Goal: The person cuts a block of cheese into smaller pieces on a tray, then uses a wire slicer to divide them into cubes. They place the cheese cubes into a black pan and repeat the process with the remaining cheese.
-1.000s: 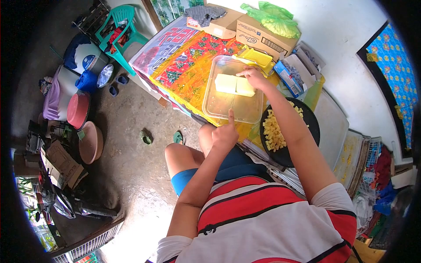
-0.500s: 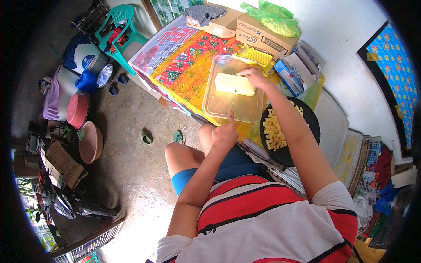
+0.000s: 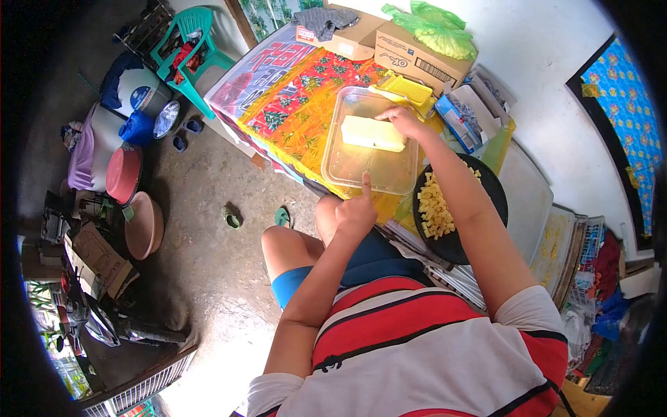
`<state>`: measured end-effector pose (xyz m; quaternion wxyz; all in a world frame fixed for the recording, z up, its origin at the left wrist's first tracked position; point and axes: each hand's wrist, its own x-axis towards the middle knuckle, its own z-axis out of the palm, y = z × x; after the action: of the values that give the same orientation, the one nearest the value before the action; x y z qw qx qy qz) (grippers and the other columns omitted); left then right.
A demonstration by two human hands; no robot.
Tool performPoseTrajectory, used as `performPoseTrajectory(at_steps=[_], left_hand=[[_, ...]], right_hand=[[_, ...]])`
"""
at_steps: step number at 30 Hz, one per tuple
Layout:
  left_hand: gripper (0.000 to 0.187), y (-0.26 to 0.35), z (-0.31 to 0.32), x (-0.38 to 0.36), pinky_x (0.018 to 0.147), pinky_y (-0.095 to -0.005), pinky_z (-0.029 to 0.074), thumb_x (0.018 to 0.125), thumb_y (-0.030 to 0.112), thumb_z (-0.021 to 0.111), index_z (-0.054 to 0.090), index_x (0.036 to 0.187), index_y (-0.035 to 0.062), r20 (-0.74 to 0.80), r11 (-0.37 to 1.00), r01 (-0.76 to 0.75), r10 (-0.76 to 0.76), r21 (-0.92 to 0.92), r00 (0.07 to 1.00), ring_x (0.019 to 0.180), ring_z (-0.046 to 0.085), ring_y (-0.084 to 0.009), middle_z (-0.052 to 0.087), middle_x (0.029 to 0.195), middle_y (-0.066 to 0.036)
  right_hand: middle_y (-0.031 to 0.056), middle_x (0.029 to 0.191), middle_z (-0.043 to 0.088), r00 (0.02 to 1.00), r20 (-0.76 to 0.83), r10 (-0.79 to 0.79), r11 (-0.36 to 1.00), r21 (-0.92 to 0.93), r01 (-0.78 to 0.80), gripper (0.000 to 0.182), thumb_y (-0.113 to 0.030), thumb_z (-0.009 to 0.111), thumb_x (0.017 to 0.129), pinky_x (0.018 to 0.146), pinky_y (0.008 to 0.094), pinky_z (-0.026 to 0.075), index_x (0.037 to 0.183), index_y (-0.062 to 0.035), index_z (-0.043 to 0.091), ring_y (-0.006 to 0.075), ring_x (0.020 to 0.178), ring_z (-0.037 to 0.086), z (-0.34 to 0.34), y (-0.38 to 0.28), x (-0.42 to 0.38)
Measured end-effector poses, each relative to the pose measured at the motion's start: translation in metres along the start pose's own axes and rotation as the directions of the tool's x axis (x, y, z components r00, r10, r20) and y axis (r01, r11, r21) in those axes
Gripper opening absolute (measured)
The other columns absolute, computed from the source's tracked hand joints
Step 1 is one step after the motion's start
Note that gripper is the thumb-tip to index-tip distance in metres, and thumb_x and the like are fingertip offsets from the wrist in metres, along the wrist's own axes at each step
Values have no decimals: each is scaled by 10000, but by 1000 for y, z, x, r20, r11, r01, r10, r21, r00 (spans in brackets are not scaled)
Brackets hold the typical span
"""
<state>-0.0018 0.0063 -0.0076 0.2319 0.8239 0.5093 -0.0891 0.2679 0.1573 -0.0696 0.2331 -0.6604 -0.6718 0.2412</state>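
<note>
A pale yellow block lies in a clear plastic container on the table. At the block's right end, the bent fingers of my right hand press on its far edge. My left hand is at the container's near rim, index finger stretched toward it and the other fingers curled in. A faint thin line shows between that fingertip and the block; I cannot tell what the curled fingers hold. Under my right forearm stands a round black pan with many small yellow cubes.
Behind the container lies a yellow grater-like tray. Cardboard boxes, a green plastic bag and a blue-and-white box line the wall side. A green chair and basins stand on the floor at left.
The small gap in the middle of the yellow block has narrowed, so it looks nearly whole. Both hands stay almost in place.
</note>
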Motion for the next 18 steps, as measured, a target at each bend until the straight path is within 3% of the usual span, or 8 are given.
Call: performPoseTrajectory(at_steps=[8, 11, 18], left_hand=[[816, -1, 3, 1, 684, -464, 561, 871, 189, 499, 80, 1568, 117, -10, 1000, 1, 0, 5, 1000, 774, 718, -337, 719, 878, -197], [816, -1, 3, 1, 674, -462, 561, 871, 193, 502, 85, 1567, 118, -19, 1000, -1, 1, 6, 1000, 764, 718, -335, 720, 870, -194], [823, -3, 7, 3, 657, -458, 563, 869, 203, 510, 84, 1568, 116, -33, 1000, -11, 11, 12, 999, 747, 717, -332, 719, 859, -190]], right_hand=[[100, 1204, 676, 997, 63, 53, 998, 43, -56, 413, -33, 414, 909, 1023, 346, 445, 1117, -178, 740, 271, 1136, 615, -6, -10, -2], [109, 1206, 674, 1000, 9, 26, 999, -36, -25, 416, -24, 412, 903, 1020, 343, 447, 1122, -165, 737, 267, 1139, 616, -9, -20, -9], [116, 1192, 679, 1000, 10, -19, 1000, -22, 19, 418, -9, 413, 887, 992, 334, 469, 1130, -132, 730, 263, 1108, 635, -6, -14, -7]])
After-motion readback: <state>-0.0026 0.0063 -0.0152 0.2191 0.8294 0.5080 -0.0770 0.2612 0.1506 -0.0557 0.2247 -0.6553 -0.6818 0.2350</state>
